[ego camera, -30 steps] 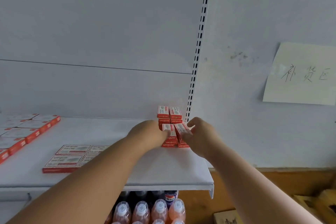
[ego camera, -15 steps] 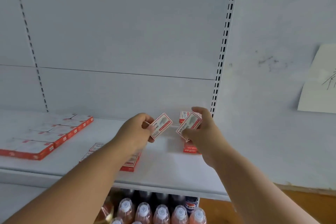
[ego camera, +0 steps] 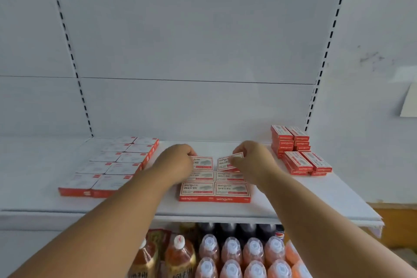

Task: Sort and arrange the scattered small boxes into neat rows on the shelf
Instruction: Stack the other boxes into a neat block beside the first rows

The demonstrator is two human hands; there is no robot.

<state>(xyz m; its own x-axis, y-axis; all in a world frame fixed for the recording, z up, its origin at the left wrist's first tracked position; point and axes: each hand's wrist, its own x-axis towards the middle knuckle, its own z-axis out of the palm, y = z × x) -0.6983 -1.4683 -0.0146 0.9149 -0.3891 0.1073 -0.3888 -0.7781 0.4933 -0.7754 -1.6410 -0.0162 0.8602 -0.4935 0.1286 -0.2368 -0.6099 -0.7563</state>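
Red-and-white staple boxes lie flat in two columns on the white shelf, between our hands. Our left hand pinches the back-left box, set level in its row. Our right hand grips the back-right box, still tilted. Red front edges read "wenguxie"; the tops show "24/6". Right of our right hand stands a stack of narrower boxes; left of our left hand, a larger block. Bare shelf remains between.

Two hands, three box groups
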